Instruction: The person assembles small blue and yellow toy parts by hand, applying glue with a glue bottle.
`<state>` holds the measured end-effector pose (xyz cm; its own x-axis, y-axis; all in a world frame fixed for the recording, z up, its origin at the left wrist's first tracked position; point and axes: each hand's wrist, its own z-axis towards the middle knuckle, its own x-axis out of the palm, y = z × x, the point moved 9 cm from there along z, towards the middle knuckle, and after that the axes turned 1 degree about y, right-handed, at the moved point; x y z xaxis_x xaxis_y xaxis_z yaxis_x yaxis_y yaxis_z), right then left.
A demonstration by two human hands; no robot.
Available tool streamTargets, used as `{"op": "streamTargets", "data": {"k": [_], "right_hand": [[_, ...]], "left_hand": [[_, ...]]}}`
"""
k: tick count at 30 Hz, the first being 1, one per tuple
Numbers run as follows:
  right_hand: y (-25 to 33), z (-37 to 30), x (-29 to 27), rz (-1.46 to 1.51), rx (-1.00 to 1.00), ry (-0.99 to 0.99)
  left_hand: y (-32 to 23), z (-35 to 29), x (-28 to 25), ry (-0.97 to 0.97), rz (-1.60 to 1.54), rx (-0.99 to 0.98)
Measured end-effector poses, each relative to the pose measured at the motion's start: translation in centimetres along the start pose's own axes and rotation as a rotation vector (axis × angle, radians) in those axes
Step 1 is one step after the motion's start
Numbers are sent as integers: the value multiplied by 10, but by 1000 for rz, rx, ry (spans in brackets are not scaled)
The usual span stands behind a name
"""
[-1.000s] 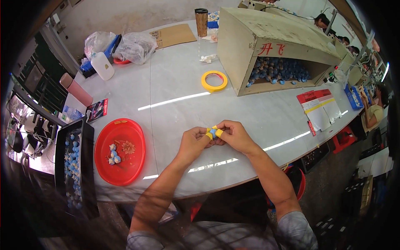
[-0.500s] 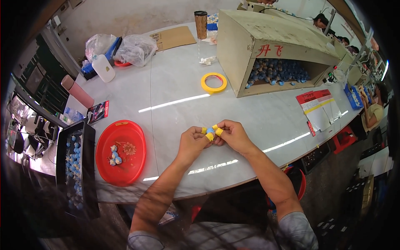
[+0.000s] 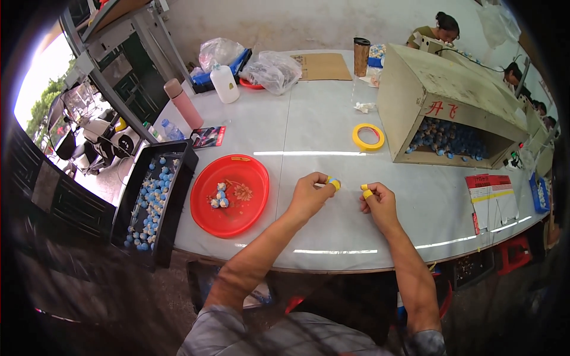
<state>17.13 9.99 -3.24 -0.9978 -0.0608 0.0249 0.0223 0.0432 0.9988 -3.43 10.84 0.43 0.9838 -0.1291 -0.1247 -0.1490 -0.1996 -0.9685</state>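
Note:
My left hand (image 3: pixel 312 194) is closed in a pinch above the table, its fingertips wrapped in yellow tape. Between them sits a small blue figure part (image 3: pixel 333 179), mostly covered by the fingers. To its right, my right hand (image 3: pixel 382 206) also has yellow-taped fingertips, with thumb and forefinger drawn close together; whether they hold anything tiny is not visible. A red plate (image 3: pixel 230 197) lies left of my hands, with several blue-and-cream round pieces (image 3: pixel 220 196) on it. Beyond the plate's left side, a black tray (image 3: pixel 186 172) contains many similar pieces (image 3: pixel 152 202).
A roll of yellow tape (image 3: pixel 368 137) lies beyond my hands. At right stands a beige box (image 3: pixel 451 77) with blue pieces inside, near papers (image 3: pixel 491 202). A pink bottle (image 3: pixel 184 104), white bottle (image 3: pixel 224 84) and brown tumbler (image 3: pixel 361 57) stand farther back. Co-workers sit at far right.
My hands have come apart; the blue part, earlier between both hands, is now in the left one. The view has turned left, so the table things appear farther right.

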Motion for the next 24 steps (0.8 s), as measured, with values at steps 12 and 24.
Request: {"op": "streamTargets", "data": {"k": [12, 24], "right_hand": [[-8, 6, -2, 33, -45, 0], [-3, -36, -39, 48, 18, -15]], "left_hand": [[-1, -31, -219, -651, 1295, 161], [-68, -52, -92, -507, 886, 714]]}}
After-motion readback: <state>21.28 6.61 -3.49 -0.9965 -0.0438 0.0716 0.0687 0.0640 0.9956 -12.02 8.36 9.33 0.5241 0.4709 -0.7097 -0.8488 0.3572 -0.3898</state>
